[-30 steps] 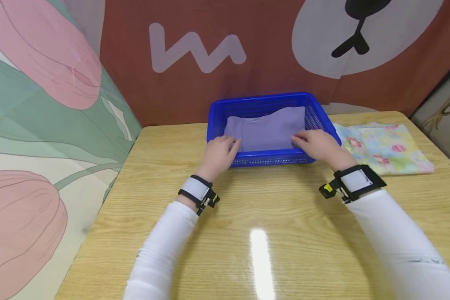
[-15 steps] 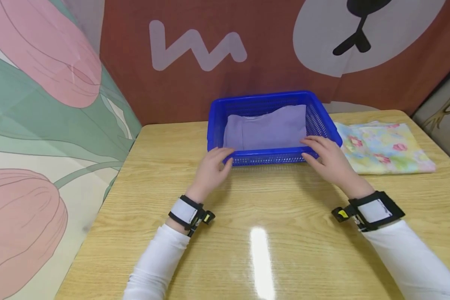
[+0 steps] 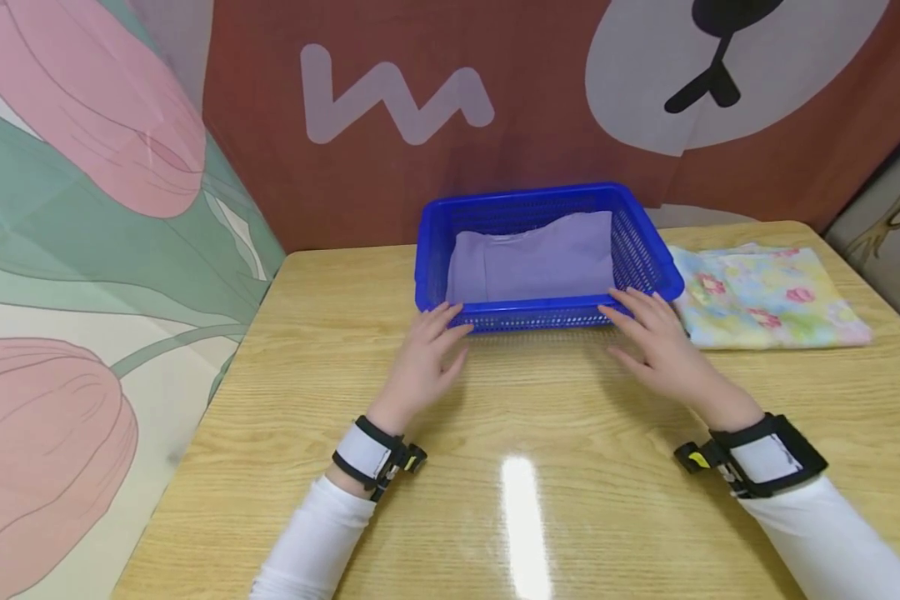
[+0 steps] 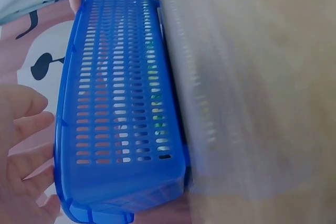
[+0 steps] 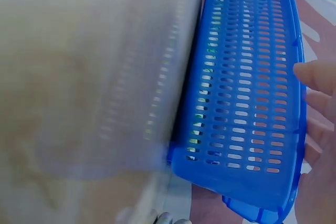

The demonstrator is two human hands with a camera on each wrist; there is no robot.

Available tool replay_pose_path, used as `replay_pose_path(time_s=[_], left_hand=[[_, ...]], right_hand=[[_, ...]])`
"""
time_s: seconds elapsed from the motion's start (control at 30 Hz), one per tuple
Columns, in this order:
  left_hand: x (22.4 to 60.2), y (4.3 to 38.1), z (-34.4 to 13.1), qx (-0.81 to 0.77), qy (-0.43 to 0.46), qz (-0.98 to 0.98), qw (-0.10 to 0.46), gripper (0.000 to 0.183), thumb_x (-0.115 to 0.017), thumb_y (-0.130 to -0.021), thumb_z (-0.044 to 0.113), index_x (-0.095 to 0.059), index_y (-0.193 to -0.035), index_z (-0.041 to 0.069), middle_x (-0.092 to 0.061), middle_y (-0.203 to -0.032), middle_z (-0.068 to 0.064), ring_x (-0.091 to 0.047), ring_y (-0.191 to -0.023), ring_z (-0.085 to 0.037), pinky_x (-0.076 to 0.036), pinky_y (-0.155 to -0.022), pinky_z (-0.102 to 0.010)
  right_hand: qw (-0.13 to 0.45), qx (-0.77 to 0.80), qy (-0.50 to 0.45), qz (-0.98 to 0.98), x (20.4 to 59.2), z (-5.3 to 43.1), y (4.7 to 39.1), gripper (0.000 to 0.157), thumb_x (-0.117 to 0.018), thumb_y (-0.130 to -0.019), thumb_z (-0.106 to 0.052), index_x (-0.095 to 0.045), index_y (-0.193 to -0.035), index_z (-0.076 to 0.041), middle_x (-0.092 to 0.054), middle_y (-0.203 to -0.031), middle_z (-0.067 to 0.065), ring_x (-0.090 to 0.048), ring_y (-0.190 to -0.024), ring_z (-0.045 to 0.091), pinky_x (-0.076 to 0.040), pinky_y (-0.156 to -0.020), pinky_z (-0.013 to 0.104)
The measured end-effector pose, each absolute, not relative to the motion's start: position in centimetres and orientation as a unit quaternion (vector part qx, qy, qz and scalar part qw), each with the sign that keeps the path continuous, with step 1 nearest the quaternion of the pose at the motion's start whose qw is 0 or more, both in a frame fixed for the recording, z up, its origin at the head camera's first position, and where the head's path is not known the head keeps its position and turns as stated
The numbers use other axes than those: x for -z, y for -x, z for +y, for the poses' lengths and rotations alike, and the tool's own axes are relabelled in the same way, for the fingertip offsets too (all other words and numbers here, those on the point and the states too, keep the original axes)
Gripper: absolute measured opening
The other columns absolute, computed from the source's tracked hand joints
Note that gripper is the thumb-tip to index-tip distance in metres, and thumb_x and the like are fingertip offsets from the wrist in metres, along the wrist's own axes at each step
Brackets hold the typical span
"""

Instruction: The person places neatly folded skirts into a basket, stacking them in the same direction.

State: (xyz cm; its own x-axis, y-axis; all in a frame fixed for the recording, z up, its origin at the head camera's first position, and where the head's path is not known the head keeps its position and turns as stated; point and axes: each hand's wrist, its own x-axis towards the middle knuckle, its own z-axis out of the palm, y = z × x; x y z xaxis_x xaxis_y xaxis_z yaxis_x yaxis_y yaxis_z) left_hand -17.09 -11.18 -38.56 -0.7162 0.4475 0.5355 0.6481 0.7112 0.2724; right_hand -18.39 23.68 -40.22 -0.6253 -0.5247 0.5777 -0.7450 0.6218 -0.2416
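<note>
Hands (image 3: pixel 418 367) (image 3: pixel 663 354) spread, nr blue bskt (image 3: pixel 532 306); purple cloth (image 3: pixel 543 262) behind front wall (image 3: pixel 536 320), floral cloth (image 3: pixel 772 300) to R.

Wood-grain table (image 3: pixel 607 500), tulip-patterned hanging (image 3: pixel 67 233) at left, brown backdrop (image 3: pixel 525 75) (fabric, perhaps) behind.

Head view: illumination is bright and even. A white, elongated glare strip (image 3: pixel 525 527) reflects off the glossy bench (image 3: pixel 600 508). Soft-edged shadows fall on the bench beside the left hand (image 3: pixel 417 362) and the right hand (image 3: pixel 666 354). Focus is generally sharp.

Wrist views: contrast is low, with a pale haze. The basket (image 4: pixel 118 174) renders clearly, perforations legible; the bench surface is blurred, its grain unresolved, and carries a smeared reflection of the perforations.
</note>
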Motion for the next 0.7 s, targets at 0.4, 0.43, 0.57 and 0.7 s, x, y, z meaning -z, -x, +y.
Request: replay_pose_path(time_s=[0.4,0.43,0.57,0.7], left_hand=[[39.1,15.6,-11.3,0.223,0.304,-0.906,0.193,0.033,-0.067,-0.091,0.012,-0.066,-0.122,0.001,-0.053,-0.142,-0.024,-0.046,-0.136,-0.042,-0.035,-0.115,-0.055],[39.1,15.5,-11.4,0.222,0.304,-0.907,0.186,0.034,-0.067,-0.091,0.012,-0.065,-0.123,0.000,-0.055,-0.140,-0.025,-0.048,-0.134,-0.042,-0.036,-0.114,-0.056],[39.4,15.4,-11.8,0.213,0.303,-0.918,0.140,0.038,-0.066,-0.091,0.013,-0.062,-0.125,-0.003,-0.059,-0.134,-0.026,-0.053,-0.127,-0.043,-0.041,-0.109,-0.058],[39.6,15.4,-12.1,0.197,0.283,-0.936,0.070,0.044,-0.069,-0.091,0.018,-0.061,-0.130,-0.002,-0.057,-0.136,-0.027,-0.052,-0.129,-0.044,-0.040,-0.110,-0.058]], right_hand=[[0.202,-0.288,-0.336,-0.874,40.2,24.3,16.4,0.031,-0.070,-0.085,0.005,-0.068,-0.115,0.000,-0.053,-0.139,0.022,-0.054,-0.116,0.037,-0.030,-0.109,0.012],[0.195,-0.283,-0.334,-0.878,40.3,24.4,16.4,0.030,-0.069,-0.084,0.006,-0.069,-0.114,0.001,-0.056,-0.136,0.023,-0.055,-0.113,0.035,-0.035,-0.103,0.011],[0.141,-0.269,-0.325,-0.896,40.7,25.0,16.2,0.027,-0.068,-0.087,0.002,-0.069,-0.113,0.003,-0.062,-0.124,0.026,-0.056,-0.115,0.043,-0.045,-0.099,0.045],[0.066,-0.255,-0.297,-0.918,41.0,25.5,16.1,0.028,-0.066,-0.091,-0.004,-0.067,-0.118,0.003,-0.059,-0.128,0.030,-0.052,-0.120,0.049,-0.041,-0.097,0.062]])
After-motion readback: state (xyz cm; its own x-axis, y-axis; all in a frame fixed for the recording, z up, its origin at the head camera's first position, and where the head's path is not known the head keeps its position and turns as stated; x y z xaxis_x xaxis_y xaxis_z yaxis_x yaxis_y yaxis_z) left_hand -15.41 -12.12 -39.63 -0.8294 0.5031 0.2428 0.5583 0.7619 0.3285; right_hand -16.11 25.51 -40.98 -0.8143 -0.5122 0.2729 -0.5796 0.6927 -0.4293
